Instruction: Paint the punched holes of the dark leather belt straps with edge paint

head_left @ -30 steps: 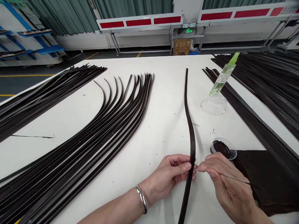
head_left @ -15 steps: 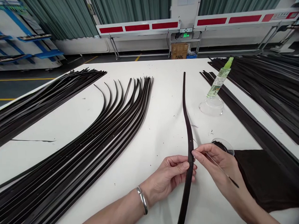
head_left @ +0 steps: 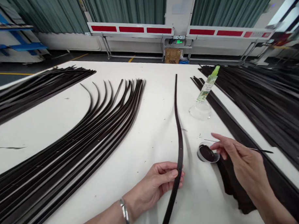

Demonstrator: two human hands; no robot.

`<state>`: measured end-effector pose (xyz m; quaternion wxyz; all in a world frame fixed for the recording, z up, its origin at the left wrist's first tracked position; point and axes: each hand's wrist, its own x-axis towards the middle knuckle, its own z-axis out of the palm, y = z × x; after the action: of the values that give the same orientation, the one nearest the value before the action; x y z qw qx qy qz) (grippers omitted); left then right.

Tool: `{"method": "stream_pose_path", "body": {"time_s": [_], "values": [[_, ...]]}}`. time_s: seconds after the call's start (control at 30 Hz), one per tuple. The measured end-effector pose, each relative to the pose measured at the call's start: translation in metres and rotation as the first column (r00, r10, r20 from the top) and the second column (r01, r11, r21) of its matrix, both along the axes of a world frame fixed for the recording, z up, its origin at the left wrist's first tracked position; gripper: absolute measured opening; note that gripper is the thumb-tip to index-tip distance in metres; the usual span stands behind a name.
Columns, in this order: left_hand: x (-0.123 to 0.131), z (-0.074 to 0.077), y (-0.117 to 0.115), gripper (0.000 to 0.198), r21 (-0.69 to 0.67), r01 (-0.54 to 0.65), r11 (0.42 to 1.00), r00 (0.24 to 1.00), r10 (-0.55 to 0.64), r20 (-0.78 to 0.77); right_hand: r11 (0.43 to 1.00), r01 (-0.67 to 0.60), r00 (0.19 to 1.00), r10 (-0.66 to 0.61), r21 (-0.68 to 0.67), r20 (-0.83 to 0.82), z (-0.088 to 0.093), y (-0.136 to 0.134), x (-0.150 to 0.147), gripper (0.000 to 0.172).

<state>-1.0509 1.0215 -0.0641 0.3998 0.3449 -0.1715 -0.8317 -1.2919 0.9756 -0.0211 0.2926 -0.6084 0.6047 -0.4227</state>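
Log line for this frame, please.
left hand: grips long dark-brown leather strap | right hand: holds thin black stick | nearby: round clear dish of dark paste

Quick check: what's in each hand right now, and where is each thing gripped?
The left hand pinches a dark leather belt strap partway along its length, near the lower end in view. The right hand grips a thin dark stick around mid-length.

green curtains (head_left: 126, 11) | red-striped white barriers (head_left: 130, 29) | dark floor (head_left: 64, 56), yellow lines (head_left: 79, 56) | blue rack (head_left: 27, 47) | cardboard box (head_left: 172, 55)
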Motion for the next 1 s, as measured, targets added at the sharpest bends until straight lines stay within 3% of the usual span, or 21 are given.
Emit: {"method": "stream_pose_path", "body": {"time_s": [0.13, 0.3, 0.77, 1.0], "values": [[0.001, -0.003, -0.002, 0.017, -0.005, 0.044, 0.999, 0.998, -0.043, 0.04, 0.994, -0.057, 0.958, 0.027, -0.096, -0.285, -0.013, -0.002, -0.02, 0.035], [0.0, -0.003, -0.004, 0.017, -0.035, 0.066, 0.997, 0.996, -0.064, 0.054, 0.944, -0.237, 0.878, 0.107, -0.23, -0.466, -0.027, -0.006, -0.017, 0.032], [0.0, -0.002, -0.005, 0.018, -0.011, 0.054, 0.998, 0.996, -0.053, 0.068, 0.908, -0.307, 0.842, 0.12, -0.284, -0.526, -0.04, -0.011, -0.016, 0.028], [0.0, 0.0, -0.004, 0.017, -0.015, 0.05, 0.999, 0.997, -0.049, 0.063, 0.929, -0.271, 0.867, 0.123, -0.25, -0.482, -0.032, -0.006, -0.018, 0.029]]}}
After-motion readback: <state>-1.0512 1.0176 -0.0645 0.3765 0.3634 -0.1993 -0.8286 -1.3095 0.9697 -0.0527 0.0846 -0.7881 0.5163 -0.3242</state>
